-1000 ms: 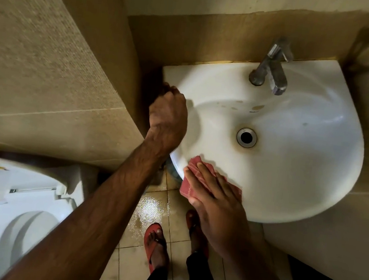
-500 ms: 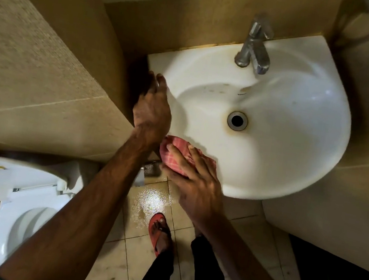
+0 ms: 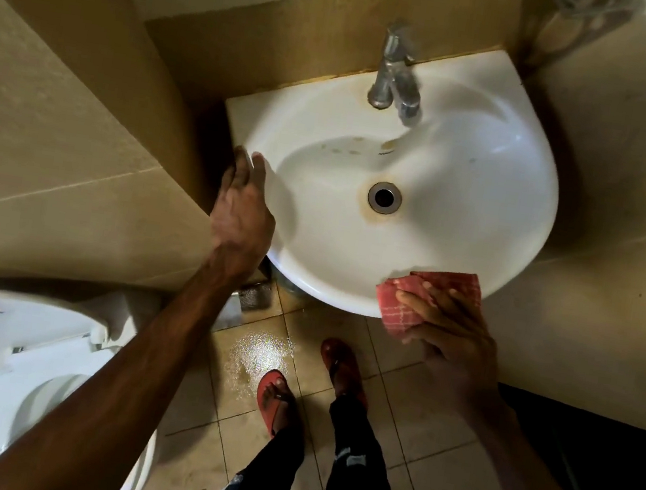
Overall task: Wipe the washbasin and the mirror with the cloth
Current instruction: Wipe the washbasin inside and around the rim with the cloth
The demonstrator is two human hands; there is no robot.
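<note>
Left of the round white glazed ceramic washbasin (image 3: pixel 463 206), a white toilet bowl (image 3: pixel 23 389) stands. The left hand (image 3: pixel 243 221) lies spread on the basin's left rim. At its front-right rim, the right hand (image 3: pixel 453 342) presses a folded red checked cloth (image 3: pixel 421 300), fingers flat.
</note>
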